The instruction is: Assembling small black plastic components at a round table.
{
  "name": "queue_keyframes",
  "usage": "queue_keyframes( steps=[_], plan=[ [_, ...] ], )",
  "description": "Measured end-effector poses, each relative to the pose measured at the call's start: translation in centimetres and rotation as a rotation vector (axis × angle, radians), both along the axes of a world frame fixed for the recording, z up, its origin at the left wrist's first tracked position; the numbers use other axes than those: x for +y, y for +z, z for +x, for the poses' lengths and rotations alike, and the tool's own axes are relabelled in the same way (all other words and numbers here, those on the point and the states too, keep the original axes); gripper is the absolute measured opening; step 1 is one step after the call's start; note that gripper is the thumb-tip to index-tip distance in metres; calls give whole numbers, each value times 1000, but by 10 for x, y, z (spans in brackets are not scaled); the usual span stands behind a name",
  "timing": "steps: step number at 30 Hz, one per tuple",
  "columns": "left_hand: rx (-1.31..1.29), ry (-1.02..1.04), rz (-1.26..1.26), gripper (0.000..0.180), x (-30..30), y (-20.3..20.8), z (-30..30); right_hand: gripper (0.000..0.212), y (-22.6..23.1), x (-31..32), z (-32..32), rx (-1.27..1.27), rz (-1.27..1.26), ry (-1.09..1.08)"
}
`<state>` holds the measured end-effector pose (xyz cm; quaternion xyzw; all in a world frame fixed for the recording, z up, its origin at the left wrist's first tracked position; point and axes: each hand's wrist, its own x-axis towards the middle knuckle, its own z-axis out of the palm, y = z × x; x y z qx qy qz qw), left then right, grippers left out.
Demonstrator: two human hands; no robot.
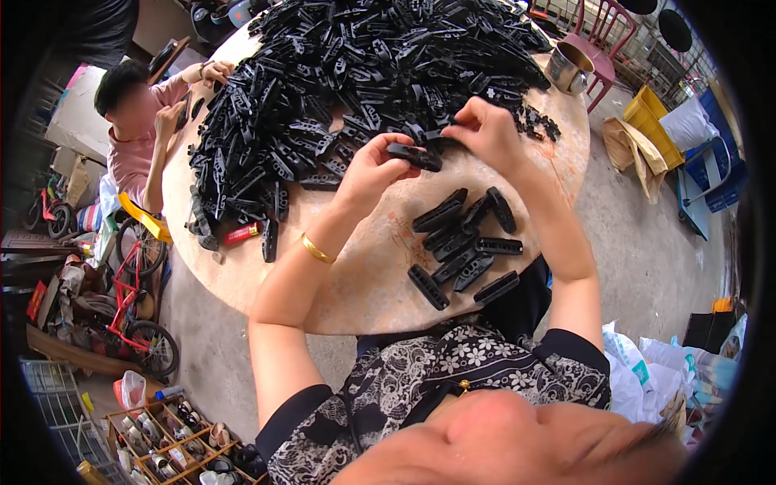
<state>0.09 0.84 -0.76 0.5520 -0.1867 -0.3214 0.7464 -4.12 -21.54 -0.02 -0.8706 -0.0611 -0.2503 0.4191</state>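
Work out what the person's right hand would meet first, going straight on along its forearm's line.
Probably the black pile, which lies beyond the right hand on that line. Its height above the table is unclear, so it might pass over.

Plastic parts [372, 81] black. Tabletop [323, 303] mottled beige, faint orange pattern. Blouse [453, 356] black, white floral print. 1 bracelet [317, 250] gold. Co-worker's shirt [129, 166] pink. Crate [653, 125] yellow. Bicycle [121, 305] red.

round table [364, 259] | heap of black parts [364, 69] | smaller black cluster [458, 242] | metal cup [568, 71] | red item [241, 234]
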Motion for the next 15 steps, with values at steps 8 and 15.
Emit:
queue_keyframes(
  steps=[8, 15],
  plan=[
    [-27, -14, 79, 31, 0, -1, -2, 11, -3, 29, -13, -71, 200, 314],
    [-87, 36, 40, 32, -3, -5, -5, 11, -1, 37, -17, -124, 228, 263]
  ],
)
